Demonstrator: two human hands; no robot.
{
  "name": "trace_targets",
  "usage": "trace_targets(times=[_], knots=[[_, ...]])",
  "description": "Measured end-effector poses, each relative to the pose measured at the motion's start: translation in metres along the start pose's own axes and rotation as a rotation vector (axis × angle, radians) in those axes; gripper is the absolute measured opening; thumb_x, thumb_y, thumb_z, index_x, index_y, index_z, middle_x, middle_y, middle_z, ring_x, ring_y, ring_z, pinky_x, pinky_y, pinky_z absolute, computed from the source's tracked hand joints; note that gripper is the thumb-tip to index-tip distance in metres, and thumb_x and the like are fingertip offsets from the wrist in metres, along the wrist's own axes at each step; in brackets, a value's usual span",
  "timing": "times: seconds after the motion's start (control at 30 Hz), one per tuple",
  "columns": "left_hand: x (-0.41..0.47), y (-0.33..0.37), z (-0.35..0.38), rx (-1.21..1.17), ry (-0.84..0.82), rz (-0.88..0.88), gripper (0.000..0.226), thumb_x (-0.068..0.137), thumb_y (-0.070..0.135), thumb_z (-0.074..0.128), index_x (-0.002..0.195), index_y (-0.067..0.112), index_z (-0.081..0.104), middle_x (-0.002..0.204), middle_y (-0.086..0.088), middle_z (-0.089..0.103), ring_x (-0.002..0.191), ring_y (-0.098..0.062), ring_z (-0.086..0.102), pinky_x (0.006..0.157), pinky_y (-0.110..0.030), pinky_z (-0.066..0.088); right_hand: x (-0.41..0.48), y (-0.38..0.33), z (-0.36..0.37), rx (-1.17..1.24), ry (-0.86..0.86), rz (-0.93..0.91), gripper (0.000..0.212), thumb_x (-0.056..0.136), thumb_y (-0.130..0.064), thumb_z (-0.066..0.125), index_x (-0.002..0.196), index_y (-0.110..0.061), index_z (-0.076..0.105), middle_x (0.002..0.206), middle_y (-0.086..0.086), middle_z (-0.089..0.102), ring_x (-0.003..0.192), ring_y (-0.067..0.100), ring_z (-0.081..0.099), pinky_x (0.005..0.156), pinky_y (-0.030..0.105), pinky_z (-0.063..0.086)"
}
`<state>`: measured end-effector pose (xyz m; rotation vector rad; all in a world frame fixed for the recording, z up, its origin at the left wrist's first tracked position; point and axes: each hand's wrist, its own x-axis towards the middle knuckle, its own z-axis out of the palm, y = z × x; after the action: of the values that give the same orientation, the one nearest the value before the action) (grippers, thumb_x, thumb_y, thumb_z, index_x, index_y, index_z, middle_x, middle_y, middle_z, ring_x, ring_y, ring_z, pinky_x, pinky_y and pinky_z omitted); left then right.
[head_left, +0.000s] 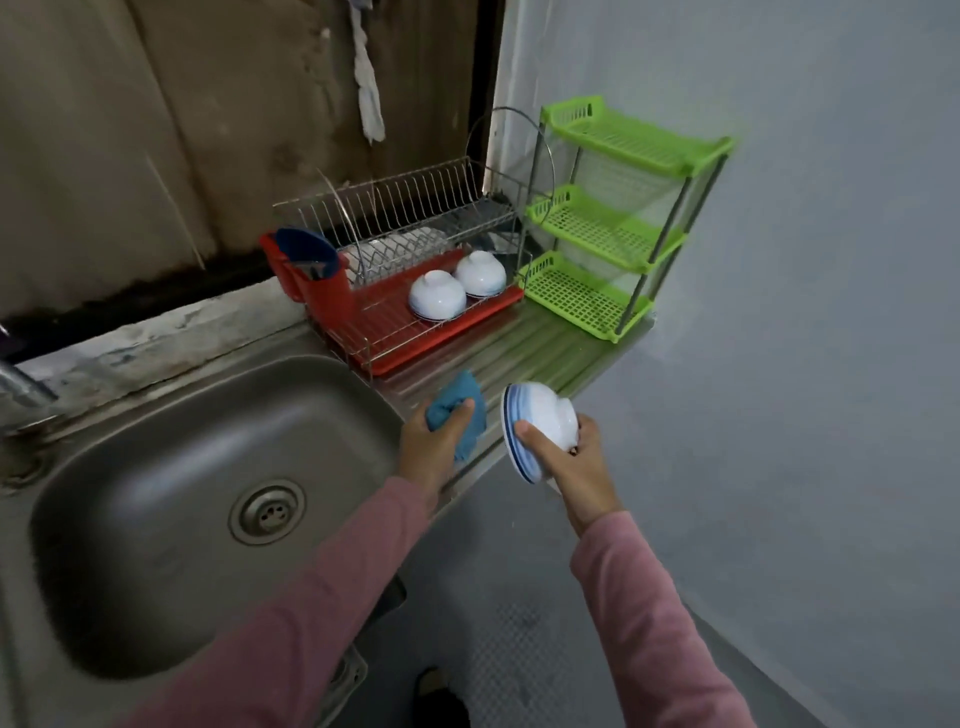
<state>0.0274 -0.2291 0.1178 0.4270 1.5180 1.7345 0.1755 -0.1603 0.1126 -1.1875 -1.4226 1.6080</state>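
Over the front edge of the ribbed steel worktop (535, 353), the right hand (576, 462) grips a glossy white bowl (545, 421) with blue bands round its rim. Its thumb lies across the rounded outer wall and its fingers curl about the foot. The bowl is tipped on its side, with the rim turned left. Just beside it, not touching, the left hand (434, 452) is closed round a bunched blue cloth (462, 410), soft and towel-like, which hangs down over the worktop's edge. Both sleeves are pink knit.

To the left, a deep sink (156, 571) of dull brushed steel with rounded corners is sunk into the worktop, a round strainer drain (267, 512) at its bottom.

Behind the hands stands a two-tier dish rack (395, 208) of thin bright wire over a red plastic drip tray (431, 338). On the lower tier two more white bowls (436, 295) sit upside down, side by side. A red plastic holder (327, 291) on the rack's left end carries something dark blue, too blurred to name.

At the worktop's far right a shelf unit (613, 218) rises in three slotted lime-green plastic trays on grey metal posts.
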Motion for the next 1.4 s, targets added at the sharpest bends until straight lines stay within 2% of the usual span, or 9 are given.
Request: trace_targets(times=[0.2,0.4,0.5,0.6,0.7,0.8,1.07,1.2,1.4], knots=[[0.078,0.013,0.004,0.021,0.116,0.071,0.033,0.089,0.019,0.07,0.121,0.015,0.061,0.11,-0.002,0.067,0.101,-0.017,0.064,0.09,-0.032,0.052,0.092,-0.023,0.027,-0.114,-0.079,-0.014,0.073,0.075,-0.033,0.086,0.132,-0.02,0.043,0.121,-0.003,0.057,0.103,0.01,0.06,0.07,0.014,0.049],[0.105,0.004,-0.017,0.037,0.243,0.063,0.029,0.091,0.018,0.067,0.12,0.018,0.061,0.101,0.0,0.067,0.089,-0.015,0.065,0.069,-0.02,0.055,0.15,-0.015,0.062,-0.278,-0.175,-0.047,0.067,0.074,-0.032,0.087,0.126,-0.02,0.046,0.122,0.001,0.057,0.108,0.02,0.058,0.068,0.014,0.046],[0.11,0.003,-0.028,0.059,0.341,0.062,0.023,0.092,0.015,0.066,0.115,0.014,0.061,0.095,0.0,0.067,0.084,-0.013,0.065,0.062,-0.013,0.053,0.18,-0.017,0.086,-0.355,-0.268,-0.106,0.078,0.064,-0.045,0.091,0.124,-0.025,0.047,0.122,-0.002,0.058,0.114,0.022,0.058,0.085,0.032,0.052],[0.112,0.007,-0.033,0.061,0.429,0.057,0.018,0.093,0.013,0.065,0.111,0.013,0.061,0.09,0.0,0.066,0.083,-0.018,0.064,0.057,-0.015,0.053,0.213,-0.027,0.111,-0.563,-0.347,-0.233,0.1,0.047,-0.073,0.077,0.131,-0.029,0.047,0.127,-0.004,0.057,0.118,0.025,0.055,0.097,0.049,0.049],[0.113,0.009,-0.034,0.049,0.514,0.063,0.022,0.094,0.012,0.063,0.115,0.015,0.06,0.092,0.002,0.065,0.081,-0.011,0.062,0.059,-0.014,0.053,0.243,-0.038,0.137,-0.737,-0.458,-0.303,0.103,0.05,-0.078,0.074,0.137,-0.034,0.041,0.135,-0.002,0.053,0.125,0.03,0.048,0.104,0.052,0.043],[0.115,0.01,-0.029,0.032,0.619,0.059,0.023,0.093,0.016,0.064,0.116,0.018,0.059,0.094,0.004,0.066,0.085,-0.011,0.063,0.065,-0.017,0.054,0.264,-0.038,0.164,-0.789,-0.552,-0.289,0.099,0.061,-0.069,0.081,0.141,-0.031,0.037,0.141,0.0,0.049,0.13,0.032,0.042,0.108,0.051,0.035],[0.118,0.001,-0.018,0.006,0.825,0.099,0.023,0.094,0.018,0.062,0.116,0.011,0.061,0.097,0.001,0.065,0.086,-0.012,0.061,0.058,-0.014,0.052,0.295,-0.03,0.21,-1.031,-0.592,-0.437,0.098,0.064,-0.065,0.08,0.14,-0.021,0.036,0.144,0.005,0.043,0.133,0.032,0.035,0.107,0.05,0.03],[0.117,-0.004,-0.019,-0.028,0.898,0.083,0.017,0.095,0.018,0.062,0.111,0.019,0.058,0.099,0.002,0.063,0.089,-0.011,0.059,0.062,-0.018,0.051,0.306,-0.031,0.219,-1.212,-0.651,-0.557,0.098,0.069,-0.068,0.075,0.141,-0.014,0.034,0.145,0.01,0.042,0.135,0.033,0.035,0.109,0.051,0.029],[0.12,-0.005,-0.013,-0.076,0.958,0.097,0.011,0.095,0.018,0.062,0.104,0.024,0.059,0.098,0.001,0.063,0.089,-0.015,0.06,0.066,-0.026,0.051,0.304,-0.03,0.209,-1.139,-0.678,-0.609,0.089,0.081,-0.067,0.064,0.144,-0.013,0.032,0.149,0.008,0.04,0.136,0.032,0.035,0.108,0.051,0.029]])
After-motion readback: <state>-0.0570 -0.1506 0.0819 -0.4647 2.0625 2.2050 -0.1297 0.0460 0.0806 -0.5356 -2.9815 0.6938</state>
